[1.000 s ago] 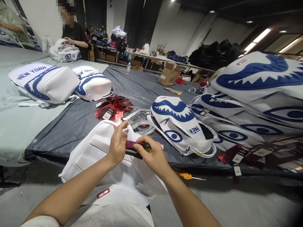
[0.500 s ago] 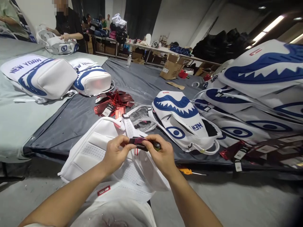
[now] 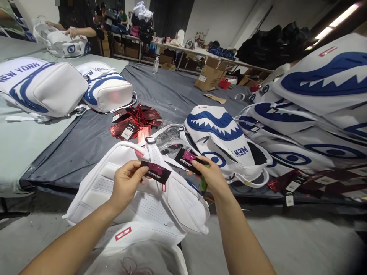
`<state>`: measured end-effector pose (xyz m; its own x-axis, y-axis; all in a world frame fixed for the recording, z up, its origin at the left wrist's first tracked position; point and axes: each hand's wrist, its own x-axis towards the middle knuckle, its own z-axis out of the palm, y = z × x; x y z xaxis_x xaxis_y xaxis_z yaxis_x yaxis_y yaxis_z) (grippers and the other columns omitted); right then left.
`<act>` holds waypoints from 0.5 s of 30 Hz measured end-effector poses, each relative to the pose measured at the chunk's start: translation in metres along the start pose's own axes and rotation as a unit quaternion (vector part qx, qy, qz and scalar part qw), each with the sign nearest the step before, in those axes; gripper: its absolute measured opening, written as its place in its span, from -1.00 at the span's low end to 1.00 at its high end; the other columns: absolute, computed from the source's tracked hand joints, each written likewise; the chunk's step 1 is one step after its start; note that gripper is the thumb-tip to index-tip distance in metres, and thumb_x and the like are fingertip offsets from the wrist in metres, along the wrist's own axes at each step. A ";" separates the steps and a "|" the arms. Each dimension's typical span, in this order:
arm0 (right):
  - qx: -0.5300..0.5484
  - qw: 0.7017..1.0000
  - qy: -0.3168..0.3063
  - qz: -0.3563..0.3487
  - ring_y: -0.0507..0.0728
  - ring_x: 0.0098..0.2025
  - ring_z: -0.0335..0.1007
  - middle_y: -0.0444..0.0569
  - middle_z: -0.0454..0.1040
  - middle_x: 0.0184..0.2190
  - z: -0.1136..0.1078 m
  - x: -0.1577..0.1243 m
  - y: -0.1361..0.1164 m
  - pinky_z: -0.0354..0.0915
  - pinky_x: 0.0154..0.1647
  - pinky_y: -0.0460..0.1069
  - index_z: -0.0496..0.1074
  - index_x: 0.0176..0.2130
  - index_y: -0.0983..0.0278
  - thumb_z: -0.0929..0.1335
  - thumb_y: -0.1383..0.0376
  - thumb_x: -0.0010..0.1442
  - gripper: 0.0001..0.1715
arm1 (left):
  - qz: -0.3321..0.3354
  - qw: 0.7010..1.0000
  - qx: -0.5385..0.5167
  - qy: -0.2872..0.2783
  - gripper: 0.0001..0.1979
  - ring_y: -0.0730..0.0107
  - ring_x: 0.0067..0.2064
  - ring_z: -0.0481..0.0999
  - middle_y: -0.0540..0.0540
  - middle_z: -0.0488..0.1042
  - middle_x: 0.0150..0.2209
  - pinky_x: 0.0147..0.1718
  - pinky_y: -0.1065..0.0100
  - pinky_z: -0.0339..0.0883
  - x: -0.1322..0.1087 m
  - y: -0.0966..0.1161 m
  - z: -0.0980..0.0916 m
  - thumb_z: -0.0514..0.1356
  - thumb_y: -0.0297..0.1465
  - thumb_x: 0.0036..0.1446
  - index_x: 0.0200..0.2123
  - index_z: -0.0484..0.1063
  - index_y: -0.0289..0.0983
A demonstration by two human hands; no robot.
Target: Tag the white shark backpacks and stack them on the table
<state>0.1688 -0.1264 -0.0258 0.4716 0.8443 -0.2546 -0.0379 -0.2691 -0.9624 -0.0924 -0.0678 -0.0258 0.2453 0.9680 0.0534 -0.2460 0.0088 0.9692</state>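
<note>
Pinched between thumb and fingers of my left hand [image 3: 127,185] is a black card tag [image 3: 159,174] with a purple print. My right hand [image 3: 212,177] grips a second, similar tag [image 3: 185,159] and also has a green-handled tool [image 3: 203,184] in its palm; the tool's tip is hidden. Both hands are above a white backpack [image 3: 107,168], which lies with its padded back and straps up at the table edge. A red-framed label [image 3: 123,233] shows on its near part.
Behind the backpack lies a bunch of red tags [image 3: 139,120]. A shark-mouth backpack [image 3: 215,122] sits to the right, beside a tall stack of them [image 3: 318,84]. Two more backpacks [image 3: 65,89] stand left. Across the table a person [image 3: 77,19] handles another bag.
My hands have moved apart. The tags that were together between them are now separate, one in each hand. The view has shifted slightly.
</note>
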 end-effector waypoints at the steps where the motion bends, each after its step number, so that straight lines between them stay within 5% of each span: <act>1: -0.011 0.999 0.014 0.033 0.13 -0.56 0.49 -0.07 0.55 -0.54 -0.002 0.015 0.007 0.07 -0.71 -0.15 0.38 -0.28 0.24 0.54 0.14 -0.08 -0.57 | -0.003 1.000 0.005 0.000 -0.75 0.44 -0.47 0.55 -0.04 0.58 -0.47 -0.58 0.50 0.41 -0.001 0.000 -0.001 0.37 -0.22 0.04 -0.37 0.54 -0.30; 4: -0.040 0.995 0.014 0.091 0.09 -0.60 0.46 -0.02 0.53 -0.58 0.005 0.056 0.022 -0.03 -0.70 -0.17 0.29 -0.31 0.25 0.48 0.22 0.03 -0.68 | -0.009 1.000 0.016 -0.008 -0.77 0.43 -0.46 0.57 -0.05 0.60 -0.45 -0.57 0.49 0.43 -0.002 -0.001 -0.001 0.35 -0.24 0.07 -0.35 0.54 -0.30; 10: -0.082 0.995 -0.002 0.062 0.04 -0.59 0.45 -0.07 0.49 -0.49 0.042 0.118 0.017 0.07 -0.63 -0.15 0.33 -0.28 0.28 0.38 0.24 0.19 -0.82 | 0.011 0.998 0.053 -0.011 -0.83 0.43 -0.43 0.58 -0.02 0.60 -0.44 -0.52 0.49 0.45 -0.001 -0.003 -0.003 0.33 -0.27 0.11 -0.32 0.54 -0.27; 15: -0.325 0.944 0.040 -0.040 0.06 -0.61 0.37 -0.12 0.45 -0.57 0.036 0.114 0.008 0.27 -0.49 -0.06 0.46 -0.38 0.32 0.51 0.32 0.00 -0.81 | 0.097 0.986 0.134 0.030 -0.90 0.49 -0.45 0.55 0.01 0.60 -0.44 -0.44 0.49 0.45 -0.003 -0.005 -0.016 0.32 -0.34 0.12 -0.37 0.56 -0.25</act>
<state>0.1908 -0.0161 -0.0661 0.5163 0.8430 -0.1507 0.5373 -0.4560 -0.7095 -0.1067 -0.0667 -0.0344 0.1610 0.9579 0.2378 -0.0236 -0.2372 0.9712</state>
